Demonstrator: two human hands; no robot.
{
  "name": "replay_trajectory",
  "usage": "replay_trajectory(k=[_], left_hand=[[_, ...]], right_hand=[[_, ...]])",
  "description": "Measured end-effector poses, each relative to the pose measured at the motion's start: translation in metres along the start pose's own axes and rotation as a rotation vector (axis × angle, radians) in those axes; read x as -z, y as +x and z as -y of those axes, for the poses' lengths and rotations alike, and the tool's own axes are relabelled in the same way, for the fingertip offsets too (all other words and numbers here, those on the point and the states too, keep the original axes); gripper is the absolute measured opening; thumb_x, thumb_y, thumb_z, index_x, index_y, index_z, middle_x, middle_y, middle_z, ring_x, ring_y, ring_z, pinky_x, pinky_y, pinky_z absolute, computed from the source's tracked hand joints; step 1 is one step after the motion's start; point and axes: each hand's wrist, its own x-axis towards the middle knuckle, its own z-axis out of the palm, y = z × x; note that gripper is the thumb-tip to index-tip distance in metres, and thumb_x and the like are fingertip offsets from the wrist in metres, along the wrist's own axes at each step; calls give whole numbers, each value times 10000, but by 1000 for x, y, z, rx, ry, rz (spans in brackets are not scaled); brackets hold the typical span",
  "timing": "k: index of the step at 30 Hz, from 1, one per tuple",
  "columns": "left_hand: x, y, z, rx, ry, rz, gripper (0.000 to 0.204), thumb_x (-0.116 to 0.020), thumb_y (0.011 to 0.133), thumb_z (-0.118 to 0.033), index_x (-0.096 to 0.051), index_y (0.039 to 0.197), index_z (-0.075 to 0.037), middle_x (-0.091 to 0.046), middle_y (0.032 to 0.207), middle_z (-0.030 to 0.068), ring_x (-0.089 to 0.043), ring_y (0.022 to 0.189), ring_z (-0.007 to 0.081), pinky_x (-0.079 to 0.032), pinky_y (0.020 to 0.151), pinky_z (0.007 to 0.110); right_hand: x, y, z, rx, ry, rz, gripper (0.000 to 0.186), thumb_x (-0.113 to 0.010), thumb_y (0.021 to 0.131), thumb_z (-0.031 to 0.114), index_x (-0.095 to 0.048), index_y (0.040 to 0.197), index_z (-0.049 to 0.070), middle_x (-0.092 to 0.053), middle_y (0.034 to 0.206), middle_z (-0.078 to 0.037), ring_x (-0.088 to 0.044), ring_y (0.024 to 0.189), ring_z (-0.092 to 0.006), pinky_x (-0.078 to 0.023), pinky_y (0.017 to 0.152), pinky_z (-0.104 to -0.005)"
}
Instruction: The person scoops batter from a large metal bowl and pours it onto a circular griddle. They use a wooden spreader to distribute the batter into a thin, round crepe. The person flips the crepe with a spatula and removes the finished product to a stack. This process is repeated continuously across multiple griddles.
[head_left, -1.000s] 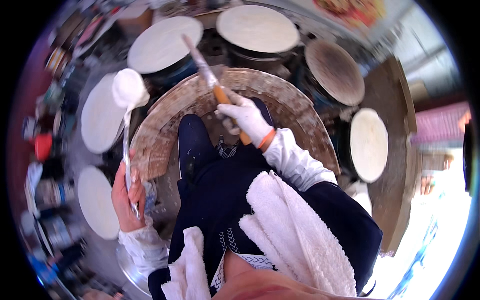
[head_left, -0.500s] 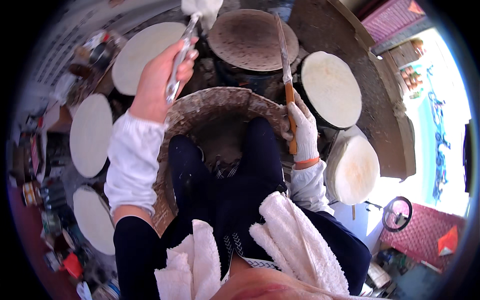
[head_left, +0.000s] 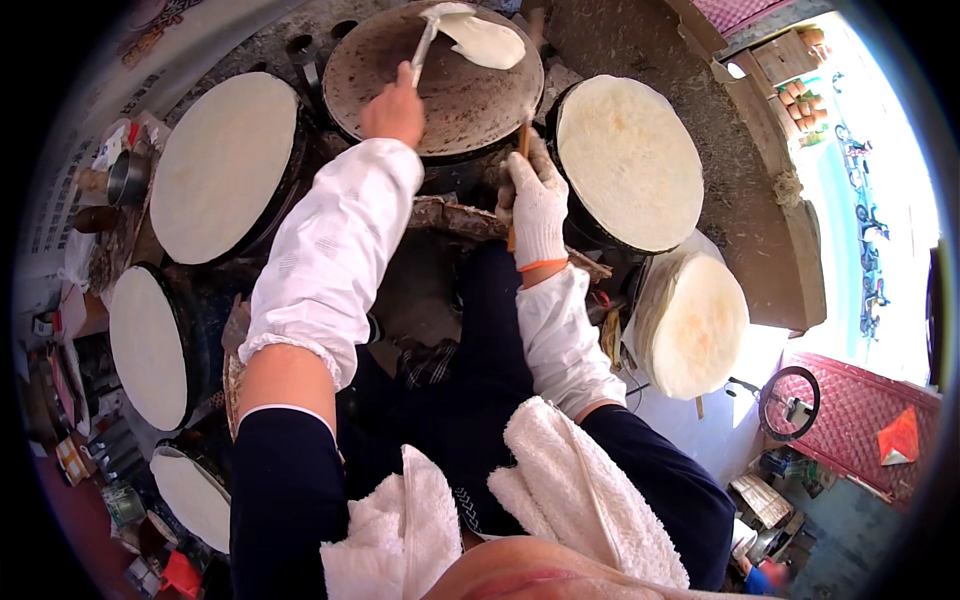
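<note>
A ladle (head_left: 440, 28) is gripped in the closed left hand (head_left: 393, 108), batter (head_left: 487, 40) being spread at the griddle's (head_left: 400, 70) far edge. A stick (head_left: 520, 160), apparently a spatula, is clasped by the gloved right hand (head_left: 537, 205) at its near edge.

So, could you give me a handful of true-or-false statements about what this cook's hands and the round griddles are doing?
1. The left hand holds a ladle over the dark griddle. True.
2. White batter already covers that whole dark griddle. False: only a small white patch lies near its far edge; the rest is bare and brown.
3. The right hand wears a white glove. True.
4. The right hand is empty. False: its grip is closed on a wooden-handled tool.
5. The griddle to the right carries a full pale round flatbread. True.
6. The stack of finished flatbreads sits on the person's left. False: it is on the right.
</note>
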Motion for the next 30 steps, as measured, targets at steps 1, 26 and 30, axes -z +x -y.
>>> replay_trajectory(k=[1, 26, 30], left_hand=[[-3, 2, 17, -35, 105, -8, 602, -561, 913, -154, -403, 1494, -159, -668, 959, 183, -672, 853, 410, -531, 716, 532], [92, -1, 41, 535, -1263, 391, 331, -538, 1028, -282, -606, 1196, -6, -533, 768, -32, -439, 576, 40, -329, 478, 205], [78, 9, 19, 419, -1221, 480, 351, -527, 1032, -286, -579, 1221, 5, -544, 777, -24, -440, 576, 42, -332, 479, 211]], right_hand=[[-6, 2, -6, 85, 87, -48, 505, -576, 958, 105, -523, 1455, 170, -560, 756, 24, -436, 467, -53, -368, 395, -206], [-44, 106, -5, 182, -628, 9, 483, -586, 922, 219, -582, 1397, 136, -676, 902, -69, -631, 719, -151, -517, 629, -317], [40, 66, -23, 350, -826, -162, 525, -596, 915, 301, -557, 1415, 144, -714, 1107, -191, -691, 1012, -332, -515, 894, -397]])
